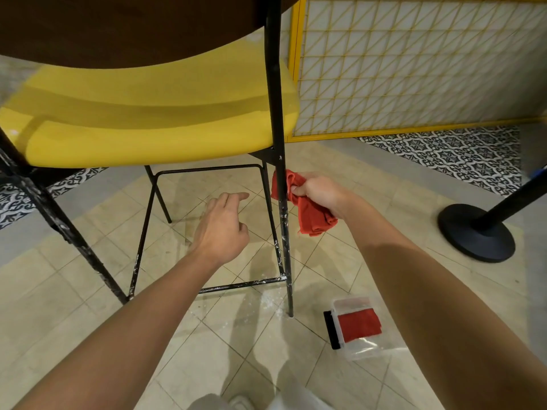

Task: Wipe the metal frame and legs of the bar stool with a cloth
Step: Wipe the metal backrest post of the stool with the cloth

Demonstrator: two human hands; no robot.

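The bar stool has a yellow seat and black metal legs flecked with white. My right hand grips a red cloth wrapped around the near right leg, just below the seat. My left hand hovers with loose fingers inside the frame, holding nothing, to the left of that leg. The footrest bar runs low between the legs. The left front leg slants down at the left.
A clear plastic bag with a folded red cloth and a black strip lies on the tiled floor at the right. A black stanchion base stands farther right. A yellow grid panel stands behind. A dark tabletop overhangs the seat.
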